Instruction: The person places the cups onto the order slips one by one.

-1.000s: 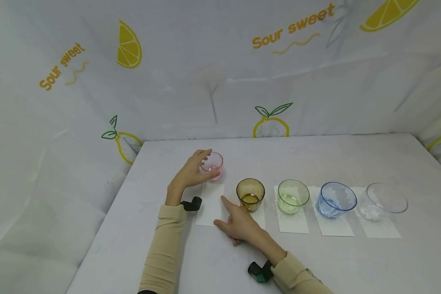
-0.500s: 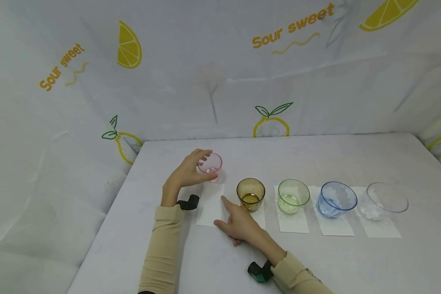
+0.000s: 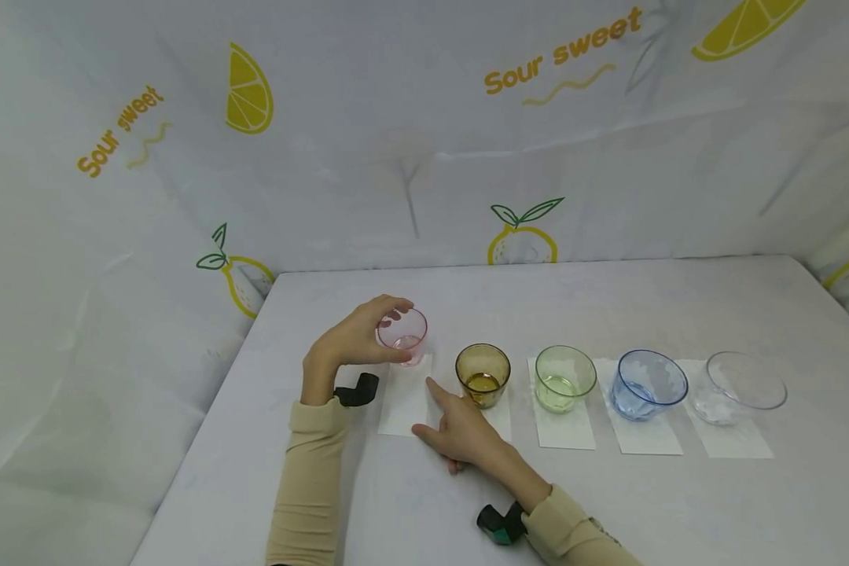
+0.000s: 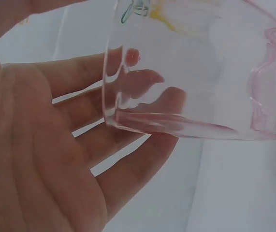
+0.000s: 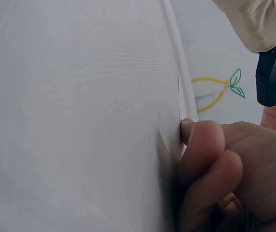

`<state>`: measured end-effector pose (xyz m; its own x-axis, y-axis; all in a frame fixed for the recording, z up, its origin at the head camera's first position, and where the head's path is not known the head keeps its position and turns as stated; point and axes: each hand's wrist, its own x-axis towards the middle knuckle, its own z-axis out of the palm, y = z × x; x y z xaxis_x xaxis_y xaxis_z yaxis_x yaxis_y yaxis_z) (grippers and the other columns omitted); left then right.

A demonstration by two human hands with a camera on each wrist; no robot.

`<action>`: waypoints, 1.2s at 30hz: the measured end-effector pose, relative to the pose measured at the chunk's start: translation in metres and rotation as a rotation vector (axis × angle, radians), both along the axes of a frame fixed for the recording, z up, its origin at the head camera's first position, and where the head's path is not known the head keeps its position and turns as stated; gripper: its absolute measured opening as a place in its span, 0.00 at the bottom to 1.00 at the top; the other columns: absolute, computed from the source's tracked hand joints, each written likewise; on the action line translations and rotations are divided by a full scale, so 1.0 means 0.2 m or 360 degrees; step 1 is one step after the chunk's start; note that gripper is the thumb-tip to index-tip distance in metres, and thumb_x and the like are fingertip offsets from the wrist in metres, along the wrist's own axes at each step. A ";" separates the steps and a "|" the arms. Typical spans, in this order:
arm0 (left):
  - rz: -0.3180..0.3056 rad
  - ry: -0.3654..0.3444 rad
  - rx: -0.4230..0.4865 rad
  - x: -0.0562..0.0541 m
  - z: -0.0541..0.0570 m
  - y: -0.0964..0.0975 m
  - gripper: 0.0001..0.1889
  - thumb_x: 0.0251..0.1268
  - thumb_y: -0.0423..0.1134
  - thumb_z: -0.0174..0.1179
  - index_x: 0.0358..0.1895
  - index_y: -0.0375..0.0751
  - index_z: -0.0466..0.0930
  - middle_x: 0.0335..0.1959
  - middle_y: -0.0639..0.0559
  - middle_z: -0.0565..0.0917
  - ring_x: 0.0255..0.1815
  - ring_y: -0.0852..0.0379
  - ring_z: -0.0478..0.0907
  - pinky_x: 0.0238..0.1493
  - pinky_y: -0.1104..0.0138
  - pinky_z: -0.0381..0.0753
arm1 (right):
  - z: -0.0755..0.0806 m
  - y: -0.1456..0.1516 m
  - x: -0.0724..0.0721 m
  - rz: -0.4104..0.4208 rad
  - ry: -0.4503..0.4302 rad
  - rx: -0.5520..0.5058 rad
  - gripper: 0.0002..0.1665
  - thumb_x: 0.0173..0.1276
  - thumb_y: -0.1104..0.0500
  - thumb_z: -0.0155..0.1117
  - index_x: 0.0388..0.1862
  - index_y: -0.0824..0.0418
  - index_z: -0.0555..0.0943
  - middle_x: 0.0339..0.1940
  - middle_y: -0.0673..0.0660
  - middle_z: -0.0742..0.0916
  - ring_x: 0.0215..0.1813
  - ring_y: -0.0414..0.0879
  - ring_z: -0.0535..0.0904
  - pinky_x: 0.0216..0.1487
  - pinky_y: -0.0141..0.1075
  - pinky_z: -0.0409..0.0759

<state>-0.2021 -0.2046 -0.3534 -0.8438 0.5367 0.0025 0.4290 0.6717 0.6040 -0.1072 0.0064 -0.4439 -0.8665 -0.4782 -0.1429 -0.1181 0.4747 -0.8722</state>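
Observation:
My left hand point(image 3: 354, 339) grips a pink-tinted glass point(image 3: 413, 334) from its left side, thumb in front and fingers behind. In the left wrist view the fingers show through the clear wall of the pink glass point(image 4: 215, 82). The glass overlaps the far end of a white paper strip point(image 3: 402, 405). My right hand point(image 3: 467, 432) touches that strip's right side with index finger and thumb extended, its other fingers curled under. In the right wrist view the curled fingers point(image 5: 208, 145) rest against the white tabletop point(image 5: 89, 125).
Right of the hands stand an amber glass point(image 3: 483, 369), a green glass point(image 3: 564, 377), a blue glass point(image 3: 647, 385) and a clear glass point(image 3: 739, 389) in a row, each on white paper. A lemon-print curtain point(image 3: 368, 173) hangs behind the table.
My left hand has brought the pink glass nearer and slightly left, so that it now overlaps the strip's far end. The right hand has stayed in place.

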 end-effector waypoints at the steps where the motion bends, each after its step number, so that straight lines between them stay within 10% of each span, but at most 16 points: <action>1: -0.0001 -0.0017 -0.0001 0.01 0.01 0.00 0.39 0.55 0.40 0.75 0.70 0.35 0.70 0.66 0.37 0.77 0.67 0.40 0.76 0.68 0.47 0.76 | 0.00 0.00 0.00 0.0000 0.0000 0.0001 0.47 0.72 0.56 0.67 0.81 0.70 0.56 0.05 0.45 0.73 0.04 0.34 0.69 0.10 0.27 0.66; 36: -0.0061 -0.0370 -0.0148 0.05 0.06 0.01 0.38 0.47 0.36 0.80 0.65 0.35 0.74 0.65 0.40 0.79 0.66 0.43 0.77 0.70 0.52 0.75 | 0.00 0.00 0.00 -0.0011 -0.0011 0.0005 0.47 0.72 0.56 0.68 0.81 0.69 0.56 0.05 0.46 0.73 0.04 0.34 0.69 0.10 0.27 0.64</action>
<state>-0.1912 -0.2032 -0.3421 -0.7948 0.5572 -0.2403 0.3118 0.7147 0.6260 -0.1080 0.0056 -0.4446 -0.8688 -0.4716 -0.1506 -0.1085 0.4782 -0.8715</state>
